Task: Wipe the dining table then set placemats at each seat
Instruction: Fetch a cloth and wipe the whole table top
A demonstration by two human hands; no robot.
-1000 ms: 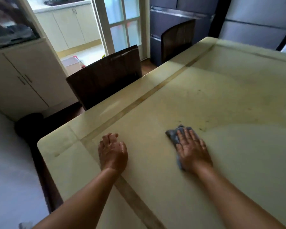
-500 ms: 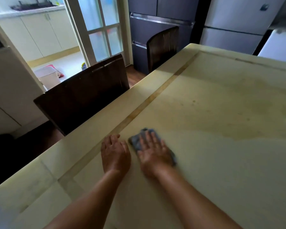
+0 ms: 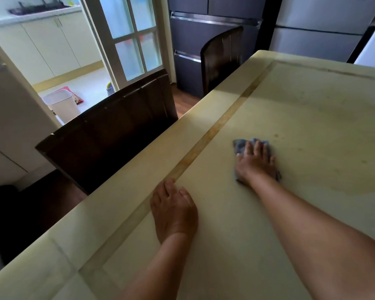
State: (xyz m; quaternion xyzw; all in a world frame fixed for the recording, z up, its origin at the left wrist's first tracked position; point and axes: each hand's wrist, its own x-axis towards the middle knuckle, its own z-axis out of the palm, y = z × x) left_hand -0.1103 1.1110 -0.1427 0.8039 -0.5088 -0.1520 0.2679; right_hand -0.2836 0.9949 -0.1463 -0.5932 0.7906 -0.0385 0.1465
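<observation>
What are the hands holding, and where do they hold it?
Neither hand grips anything. The right hand presses flat on the middle of the blue-grey cloth on the table. The left hand rests bare on the table.

A single view is given, taken by a wide-angle camera worn on the head and aimed forward and down. The table [image 3: 312, 109] is seen from close above, its length running away toward 1 o'clock. The left hand [image 3: 173, 211] is framed at 6 o'clock of centre, the right hand [image 3: 256, 164] at 3 o'clock, and a chair [image 3: 108, 139] at 9 o'clock.
</observation>
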